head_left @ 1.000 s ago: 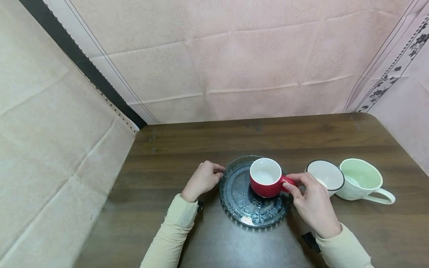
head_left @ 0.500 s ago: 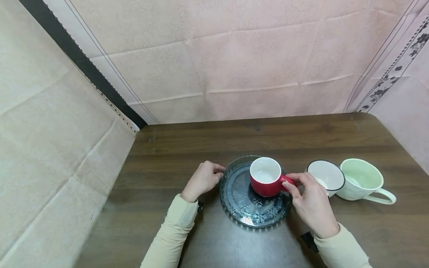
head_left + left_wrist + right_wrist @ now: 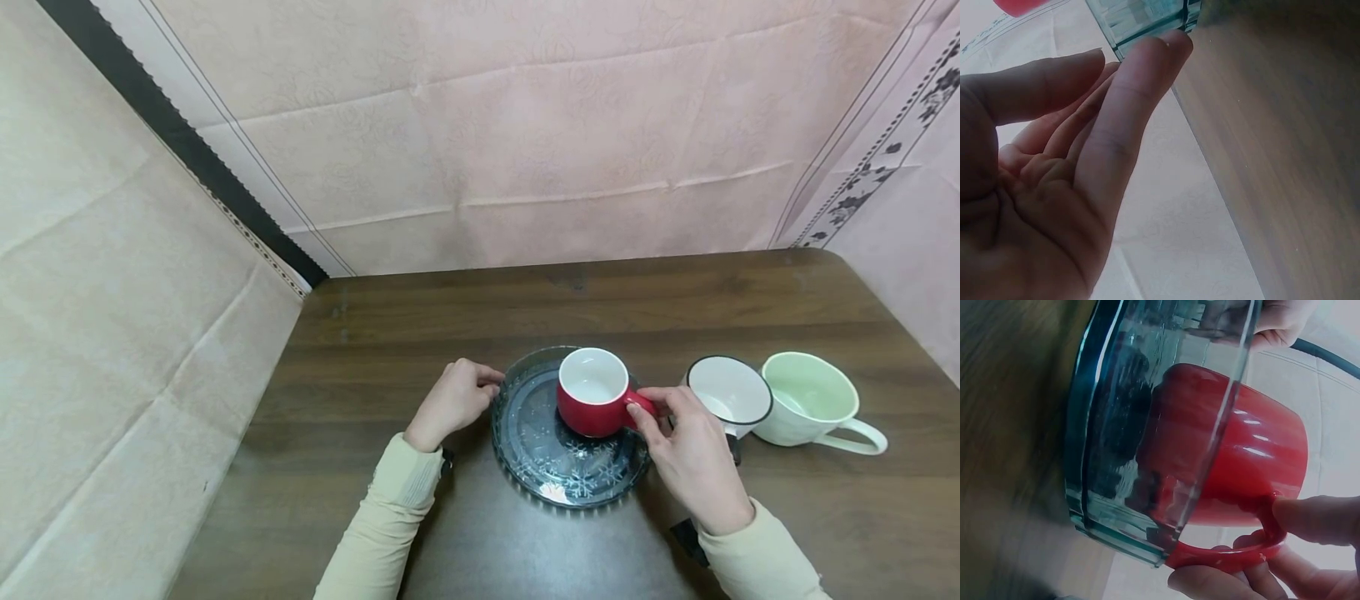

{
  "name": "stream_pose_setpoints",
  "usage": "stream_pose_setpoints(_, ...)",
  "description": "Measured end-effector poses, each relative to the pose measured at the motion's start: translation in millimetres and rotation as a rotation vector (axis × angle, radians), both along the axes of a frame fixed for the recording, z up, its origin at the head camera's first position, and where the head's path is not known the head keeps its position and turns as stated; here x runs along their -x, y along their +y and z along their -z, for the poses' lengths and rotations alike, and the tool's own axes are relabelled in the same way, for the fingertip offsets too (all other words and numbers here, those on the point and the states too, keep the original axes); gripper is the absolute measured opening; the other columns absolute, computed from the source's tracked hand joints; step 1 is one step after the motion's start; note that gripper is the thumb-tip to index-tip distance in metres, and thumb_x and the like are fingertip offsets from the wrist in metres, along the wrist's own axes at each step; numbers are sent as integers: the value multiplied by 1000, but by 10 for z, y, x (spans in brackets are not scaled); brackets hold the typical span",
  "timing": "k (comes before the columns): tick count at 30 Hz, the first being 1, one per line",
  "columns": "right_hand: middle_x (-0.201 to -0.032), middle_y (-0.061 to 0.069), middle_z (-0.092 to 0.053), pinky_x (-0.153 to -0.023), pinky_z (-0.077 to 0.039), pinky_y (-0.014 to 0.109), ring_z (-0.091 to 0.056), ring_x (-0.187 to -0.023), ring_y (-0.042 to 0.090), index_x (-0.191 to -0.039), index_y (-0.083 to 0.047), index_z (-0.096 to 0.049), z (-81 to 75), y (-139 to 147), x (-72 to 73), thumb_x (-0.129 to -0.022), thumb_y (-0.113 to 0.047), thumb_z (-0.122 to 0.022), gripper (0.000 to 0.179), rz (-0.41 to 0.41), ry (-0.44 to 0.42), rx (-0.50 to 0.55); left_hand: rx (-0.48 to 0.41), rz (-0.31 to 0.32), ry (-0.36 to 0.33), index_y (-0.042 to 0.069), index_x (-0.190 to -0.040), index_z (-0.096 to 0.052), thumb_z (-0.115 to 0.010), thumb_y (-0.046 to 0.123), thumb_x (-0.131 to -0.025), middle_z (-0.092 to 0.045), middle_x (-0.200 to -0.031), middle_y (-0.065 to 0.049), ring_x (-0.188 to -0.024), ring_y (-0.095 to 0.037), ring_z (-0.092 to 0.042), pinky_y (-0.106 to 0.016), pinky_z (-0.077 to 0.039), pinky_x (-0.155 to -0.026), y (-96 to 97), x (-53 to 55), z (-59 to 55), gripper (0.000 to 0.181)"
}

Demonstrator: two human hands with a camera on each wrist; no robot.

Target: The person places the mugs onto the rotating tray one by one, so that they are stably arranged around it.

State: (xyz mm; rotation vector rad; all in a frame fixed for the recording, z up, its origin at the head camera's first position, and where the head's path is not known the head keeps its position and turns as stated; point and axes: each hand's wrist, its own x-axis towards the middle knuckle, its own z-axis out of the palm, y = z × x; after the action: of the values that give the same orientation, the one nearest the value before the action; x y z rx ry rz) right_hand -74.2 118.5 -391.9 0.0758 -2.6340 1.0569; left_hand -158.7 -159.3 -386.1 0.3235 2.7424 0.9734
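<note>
In the head view my right hand (image 3: 693,450) pinches the handle of a red mug (image 3: 592,412) with a white inside. The mug is over a round, clear glass dish (image 3: 525,458) with a snowflake pattern. Through the dish's wall (image 3: 1129,425) in the right wrist view, the mug's lower part shows inside the rim; whether its base touches the bottom, I cannot tell. My left hand (image 3: 457,400) is at the dish's left side, its fingertips touching the rim. The left wrist view shows the forefinger (image 3: 1122,119) extended against the glass and the thumb apart from it.
Right of the dish stand a white mug (image 3: 731,392) with a dark rim and a pale green mug (image 3: 810,400), close together. Partly behind my right hand is the white mug. Pale patterned cloth (image 3: 525,150) hangs beyond the wooden table's (image 3: 450,308) far edge.
The red mug has shifted slightly left and away from me with my right hand. A dark handle on the white mug now shows beside that hand. My left hand has stayed put.
</note>
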Motion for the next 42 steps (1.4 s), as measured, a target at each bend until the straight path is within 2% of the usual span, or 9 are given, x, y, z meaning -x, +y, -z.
stream_pose_setpoints(6,-91,8,-58,-57,-47,24,-51,-76,22,-105,-2,-67,14,0,3,-85,-12,-75,24,8,-31,-6,-10,-4,-15,2,-111,-72,-59,5,-94,-69,-109,-8,-71,-16,-58,-27,-47,-57,6,-6,-10,22)
stream_pose_setpoints(22,-91,11,-60,-57,-47,27,-53,-74,22,-103,0,-67,9,10,39,-85,-14,-76,25,-10,-33,-27,-26,-11,8,1,-108,-73,-60,6,-94,-70,-100,-6,-68,-15,-57,-28,-46,-57,-3,7,-17,20)
stream_pose_setpoints(33,-92,12,-62,-60,-51,33,-58,-76,25,-102,0,-66,68,-7,53,-85,-15,-76,25,16,-17,-45,-34,-20,-18,1,-108,-73,-61,9,-94,-69,-94,-5,-63,-16,-55,-29,-44,-55,10,0,-13,20)
stream_pose_setpoints(42,-93,15,-61,-58,-51,31,-59,-77,26,-103,1,-65,33,-34,69,-85,-16,-76,28,27,-55,-40,-25,-12,12,1,-105,-74,-61,10,-94,-70,-94,-5,-68,-16,-57,-28,-46,-58,2,5,-2,19)
